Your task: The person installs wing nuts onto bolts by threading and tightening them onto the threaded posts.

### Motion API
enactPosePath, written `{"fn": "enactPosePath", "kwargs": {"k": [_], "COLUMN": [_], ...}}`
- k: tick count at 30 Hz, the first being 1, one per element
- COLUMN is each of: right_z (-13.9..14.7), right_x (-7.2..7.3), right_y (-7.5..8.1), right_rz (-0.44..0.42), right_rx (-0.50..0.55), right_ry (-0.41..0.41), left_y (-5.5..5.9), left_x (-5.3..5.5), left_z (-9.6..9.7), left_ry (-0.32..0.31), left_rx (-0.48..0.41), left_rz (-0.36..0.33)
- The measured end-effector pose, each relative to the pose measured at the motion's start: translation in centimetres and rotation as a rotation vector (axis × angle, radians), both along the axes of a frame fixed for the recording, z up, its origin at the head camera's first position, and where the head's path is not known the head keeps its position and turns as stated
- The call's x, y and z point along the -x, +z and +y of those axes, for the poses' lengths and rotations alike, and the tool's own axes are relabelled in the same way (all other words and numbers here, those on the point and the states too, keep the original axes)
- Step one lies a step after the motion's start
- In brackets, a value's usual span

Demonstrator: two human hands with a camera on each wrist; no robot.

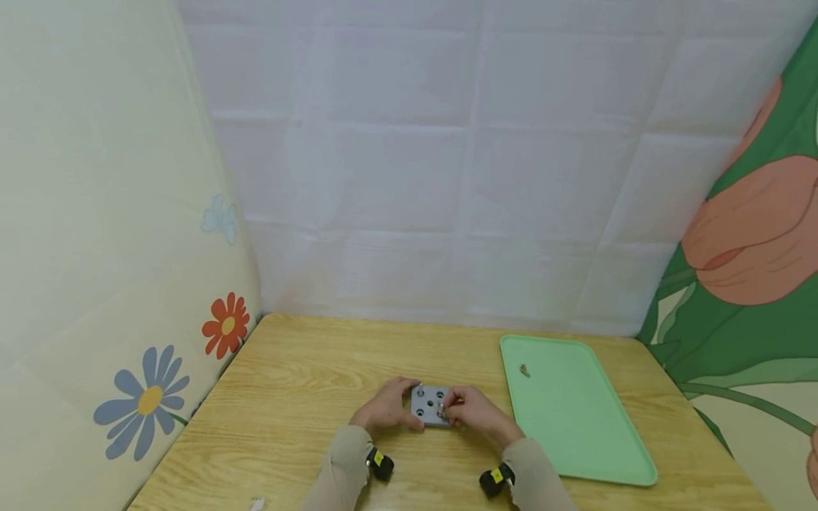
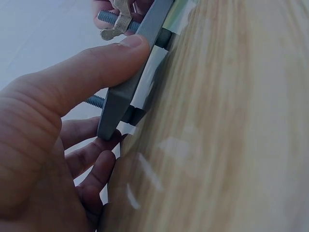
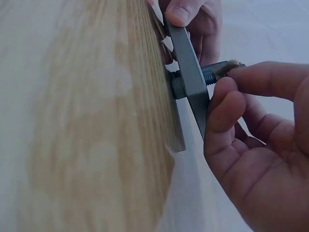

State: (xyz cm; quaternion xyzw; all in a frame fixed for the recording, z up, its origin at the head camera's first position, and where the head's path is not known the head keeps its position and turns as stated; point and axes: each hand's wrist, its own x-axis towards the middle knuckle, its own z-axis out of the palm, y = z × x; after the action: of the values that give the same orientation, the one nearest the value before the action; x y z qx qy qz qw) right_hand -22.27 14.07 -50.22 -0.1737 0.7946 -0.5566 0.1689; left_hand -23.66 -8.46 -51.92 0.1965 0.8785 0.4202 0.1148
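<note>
A grey metal plate (image 1: 430, 395) with several holes lies just above the wooden table, with bolt heads beneath it. My left hand (image 1: 385, 409) grips its left side, thumb on the near edge and fingers at the far edge. At the plate's right side, my right hand (image 1: 476, 411) pinches a wing nut (image 2: 121, 21) that sits on an upright threaded bolt (image 3: 210, 74). Another bolt (image 2: 95, 100) stands up through the plate near my left hand, with no nut visible on it. The right fingers partly hide the wing nut.
A light green tray (image 1: 575, 426) lies on the table to the right. In it is a small brass-coloured piece (image 1: 524, 370), perhaps another wing nut. A small whitish scrap (image 1: 258, 504) shows at the table's near edge. Fabric hangs along the back and both sides.
</note>
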Motion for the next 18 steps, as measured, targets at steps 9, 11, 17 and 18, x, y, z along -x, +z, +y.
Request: {"fn": "enactPosePath", "kwargs": {"k": [9,11,17,18], "right_z": [0.11,0.01,-0.06,-0.08], "right_x": [-0.01,-0.3,-0.15,-0.15], "right_y": [0.02,0.5,0.23,0.25], "right_rz": [0.012,0.023,0.032,0.029], "right_rx": [-0.022,-0.027,-0.048,-0.042], "right_ry": [-0.004,-0.004,-0.024,-0.027], "left_y": [0.14,0.17,0.11,0.14], "left_x": [-0.08,-0.12,-0.05,-0.06], "left_z": [0.03,0.04,0.01,0.0], "left_ry": [0.0,0.0,-0.002,-0.002], "left_rx": [0.008,0.013,0.017,0.017], "left_rz": [-0.009,-0.006,0.006,0.006]}}
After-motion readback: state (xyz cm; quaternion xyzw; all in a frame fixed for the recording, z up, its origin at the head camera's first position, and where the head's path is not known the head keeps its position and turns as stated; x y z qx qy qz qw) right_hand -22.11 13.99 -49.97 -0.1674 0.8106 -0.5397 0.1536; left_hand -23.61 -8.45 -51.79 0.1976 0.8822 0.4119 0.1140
